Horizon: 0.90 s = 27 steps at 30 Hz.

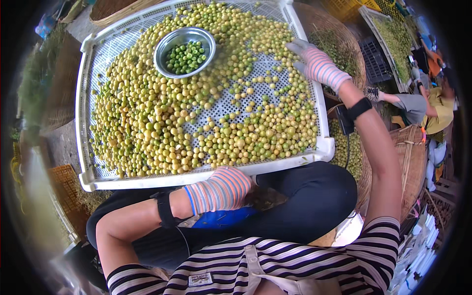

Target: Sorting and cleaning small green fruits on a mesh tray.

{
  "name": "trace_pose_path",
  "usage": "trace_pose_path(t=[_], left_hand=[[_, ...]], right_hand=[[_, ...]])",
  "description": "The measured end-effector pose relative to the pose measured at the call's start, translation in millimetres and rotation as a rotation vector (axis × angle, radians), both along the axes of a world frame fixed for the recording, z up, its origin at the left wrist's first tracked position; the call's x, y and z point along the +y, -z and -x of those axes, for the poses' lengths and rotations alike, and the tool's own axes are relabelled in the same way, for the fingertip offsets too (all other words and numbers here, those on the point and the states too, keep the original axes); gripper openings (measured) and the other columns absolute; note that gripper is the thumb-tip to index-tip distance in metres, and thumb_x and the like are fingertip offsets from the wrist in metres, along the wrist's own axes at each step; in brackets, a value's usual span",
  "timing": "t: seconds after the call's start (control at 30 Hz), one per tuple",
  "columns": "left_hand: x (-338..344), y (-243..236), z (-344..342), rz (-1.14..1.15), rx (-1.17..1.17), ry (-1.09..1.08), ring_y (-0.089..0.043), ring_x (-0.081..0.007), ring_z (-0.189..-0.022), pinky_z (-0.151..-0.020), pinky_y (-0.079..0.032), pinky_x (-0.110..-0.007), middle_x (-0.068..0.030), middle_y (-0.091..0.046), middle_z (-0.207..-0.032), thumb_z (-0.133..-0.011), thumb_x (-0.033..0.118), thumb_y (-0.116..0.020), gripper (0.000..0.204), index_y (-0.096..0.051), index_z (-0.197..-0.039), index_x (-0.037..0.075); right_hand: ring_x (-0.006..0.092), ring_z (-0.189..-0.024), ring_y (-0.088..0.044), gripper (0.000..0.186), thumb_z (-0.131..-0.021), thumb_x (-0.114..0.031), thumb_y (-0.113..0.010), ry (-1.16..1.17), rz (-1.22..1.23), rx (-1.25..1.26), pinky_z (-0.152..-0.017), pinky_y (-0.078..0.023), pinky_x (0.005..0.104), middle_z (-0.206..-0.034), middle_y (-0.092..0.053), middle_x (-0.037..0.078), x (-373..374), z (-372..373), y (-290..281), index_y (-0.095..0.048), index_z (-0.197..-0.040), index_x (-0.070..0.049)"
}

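Note:
A white plastic mesh tray [204,178] lies tilted across my lap, spread with small round yellow-green fruits [147,105]. On the fruits near its far side stands a shiny metal bowl [210,59] holding greener fruits [186,57]. My left hand [221,191], in a striped knit glove, is closed against the tray's near rim; its fingertips are hidden, so what it grips cannot be made out. At the far right rim, my right hand [317,63], gloved the same way, reaches over the fruits with fingers stretched out and apart. I see nothing held in it.
Round woven baskets [400,162] stand to the right, one with stems. An orange crate [69,196] is at the left, by a blurred green heap. Farther right are a black crate [375,60], another tray of fruits [393,44] and a seated person [437,110].

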<state>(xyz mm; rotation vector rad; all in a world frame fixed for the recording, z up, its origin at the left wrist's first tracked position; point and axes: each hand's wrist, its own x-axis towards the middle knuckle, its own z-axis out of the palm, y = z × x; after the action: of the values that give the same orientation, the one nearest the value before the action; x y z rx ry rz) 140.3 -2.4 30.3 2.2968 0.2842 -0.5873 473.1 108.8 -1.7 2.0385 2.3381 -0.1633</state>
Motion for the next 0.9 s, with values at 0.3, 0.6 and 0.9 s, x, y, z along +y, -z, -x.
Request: trace_pose_path(t=[0.3,0.6,0.9], left_hand=[[37.6,1.6,-27.8,-0.028,-0.148,-0.218,-0.062,-0.0331,-0.068,-0.059,-0.049,-0.04,-0.0132,-0.062,-0.068,-0.077,0.032,-0.065,0.024,-0.065,-0.081,0.007],[46.6,17.7,-45.1,-0.006,-0.148,-0.349,-0.063,-0.0336,-0.07,-0.06,-0.05,-0.039,-0.0156,-0.064,-0.074,-0.078,0.022,-0.065,0.021,-0.067,-0.092,0.007],[47.3,43.0,-63.9,0.312,-0.266,-0.699,-0.067,-0.0262,-0.075,-0.069,-0.052,-0.037,-0.0151,-0.068,-0.081,-0.084,0.032,-0.062,0.035,-0.066,-0.101,0.002]], right_hand=[[0.0293,-0.083,-0.062,0.012,-0.074,-0.011,-0.062,-0.201,0.185,0.057,-0.075,-0.05,0.0371,-0.09,-0.066,0.008,-38.6,12.5,-34.7,-0.07,-0.084,-0.01],[0.0282,-0.078,-0.061,0.012,-0.07,-0.015,-0.063,-0.309,0.208,-0.395,-0.068,-0.049,0.0407,-0.08,-0.059,0.01,-96.4,21.9,-1.0,-0.062,-0.079,-0.007],[0.0318,-0.076,-0.062,0.016,-0.069,-0.007,-0.062,-0.201,0.31,-0.277,-0.067,-0.051,0.0408,-0.081,-0.061,0.015,-82.5,28.0,-19.3,-0.063,-0.085,-0.002]])
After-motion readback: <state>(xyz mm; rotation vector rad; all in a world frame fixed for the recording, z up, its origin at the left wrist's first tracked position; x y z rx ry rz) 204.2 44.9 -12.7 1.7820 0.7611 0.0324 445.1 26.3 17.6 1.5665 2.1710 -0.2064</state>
